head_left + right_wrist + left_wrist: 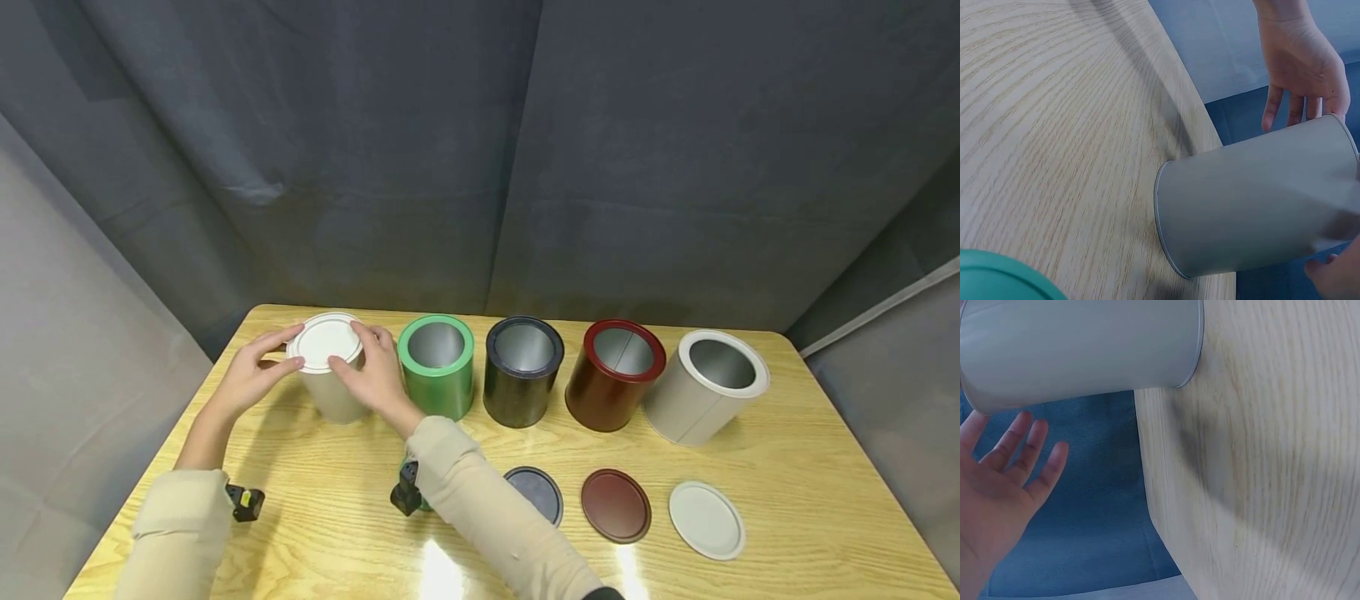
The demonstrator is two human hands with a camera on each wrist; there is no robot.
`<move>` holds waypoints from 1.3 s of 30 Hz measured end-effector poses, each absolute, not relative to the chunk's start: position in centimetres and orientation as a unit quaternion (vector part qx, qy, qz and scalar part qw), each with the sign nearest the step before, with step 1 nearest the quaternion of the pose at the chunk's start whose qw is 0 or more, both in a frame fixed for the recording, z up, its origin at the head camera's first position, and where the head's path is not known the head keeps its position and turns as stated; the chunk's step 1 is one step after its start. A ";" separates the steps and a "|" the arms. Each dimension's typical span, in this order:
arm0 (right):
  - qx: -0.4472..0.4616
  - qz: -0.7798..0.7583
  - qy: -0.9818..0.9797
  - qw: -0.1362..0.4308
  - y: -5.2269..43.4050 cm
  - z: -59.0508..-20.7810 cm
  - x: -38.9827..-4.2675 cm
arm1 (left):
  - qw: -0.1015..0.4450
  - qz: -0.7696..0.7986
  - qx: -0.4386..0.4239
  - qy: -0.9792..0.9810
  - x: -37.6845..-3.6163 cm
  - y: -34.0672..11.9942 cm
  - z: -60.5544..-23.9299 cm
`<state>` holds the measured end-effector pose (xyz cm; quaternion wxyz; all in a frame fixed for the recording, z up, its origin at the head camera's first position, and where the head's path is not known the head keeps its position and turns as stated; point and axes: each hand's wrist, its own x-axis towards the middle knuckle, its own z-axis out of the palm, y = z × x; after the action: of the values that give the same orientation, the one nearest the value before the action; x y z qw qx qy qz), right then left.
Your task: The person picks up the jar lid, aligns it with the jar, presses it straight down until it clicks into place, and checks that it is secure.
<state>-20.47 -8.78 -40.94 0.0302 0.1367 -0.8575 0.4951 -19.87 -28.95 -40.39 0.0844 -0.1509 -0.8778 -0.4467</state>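
Directly between both hands (251,373) (377,375), pale can (330,397), white lid (327,342) atop.

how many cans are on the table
5, all visible in the head view, in a row from left to right: the left-end white can, green can, black can, red can and right-end white can.

smooth metal can (330,398), grained wood table (810,483)
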 end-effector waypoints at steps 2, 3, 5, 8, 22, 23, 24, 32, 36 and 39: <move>0.134 0.497 -0.857 0.028 -8.8 -40.9 -20.5 | 0.085 -0.438 -0.146 -0.883 -19.9 -28.9 -40.3; 0.133 0.496 -0.858 0.026 -8.8 -40.9 -20.5 | 0.084 -0.435 -0.144 -0.885 -19.8 -28.9 -40.2; 0.135 0.494 -0.858 0.022 -8.8 -40.8 -20.6 | 0.084 -0.432 -0.147 -0.886 -19.9 -28.9 -40.1; 0.137 0.488 -0.862 0.020 -8.8 -40.6 -20.8 | 0.077 -0.441 -0.164 -0.879 -20.0 -28.8 -40.0; 0.128 0.444 -0.887 -0.005 -9.2 -40.3 -21.3 | 0.032 -0.439 -0.202 -0.875 -21.0 -28.8 -39.7; 0.128 0.445 -0.886 -0.004 -9.2 -40.3 -21.3 | 0.033 -0.439 -0.202 -0.875 -21.0 -28.8 -39.8; 0.129 0.446 -0.886 -0.005 -9.2 -40.3 -21.3 | 0.032 -0.439 -0.202 -0.875 -21.0 -28.8 -39.8; 0.150 0.446 -0.882 0.004 -9.0 -40.3 -21.2 | 0.025 -0.451 -0.194 -0.871 -20.7 -28.8 -39.7; 0.167 0.451 -0.876 0.020 -8.9 -40.2 -20.8 | 0.026 -0.457 -0.185 -0.870 -20.4 -28.7 -39.5; 0.175 0.451 -0.875 0.032 -8.8 -39.9 -20.3 | 0.034 -0.457 -0.184 -0.870 -20.1 -28.6 -39.2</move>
<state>-20.30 -8.77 -39.95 0.0318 0.1752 -0.8748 0.4506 -20.07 -28.64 -39.22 0.0340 -0.1844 -0.8696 -0.4567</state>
